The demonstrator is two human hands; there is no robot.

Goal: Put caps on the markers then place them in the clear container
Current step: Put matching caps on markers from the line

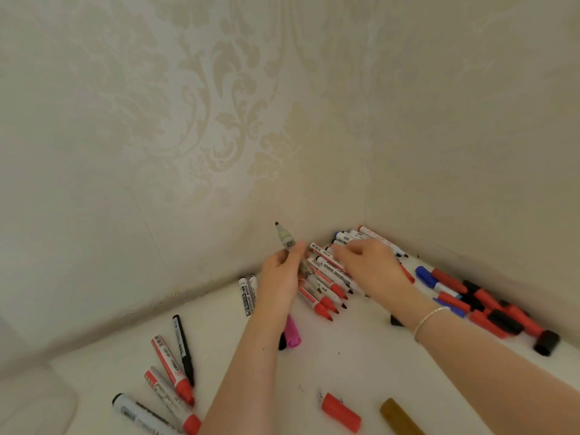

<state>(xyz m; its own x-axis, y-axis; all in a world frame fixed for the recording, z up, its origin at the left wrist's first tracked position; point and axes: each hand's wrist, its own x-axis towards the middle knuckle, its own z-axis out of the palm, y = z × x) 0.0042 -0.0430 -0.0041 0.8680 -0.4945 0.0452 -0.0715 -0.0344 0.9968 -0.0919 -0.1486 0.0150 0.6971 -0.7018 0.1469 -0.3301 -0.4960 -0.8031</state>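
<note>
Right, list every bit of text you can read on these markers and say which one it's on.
"WHITEBOARD MARKER": on a white marker in the pile by the corner, under the right hand.
Held marker in the left hand: label blurred.
Two white markers left of the left hand: print too small to read.
Near-left markers: print blurred.

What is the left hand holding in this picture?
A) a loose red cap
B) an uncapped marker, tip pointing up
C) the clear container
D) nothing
B: the left hand grips an uncapped marker whose dark bare tip points up toward the wall, while the loose red cap lies apart on the table.
</note>
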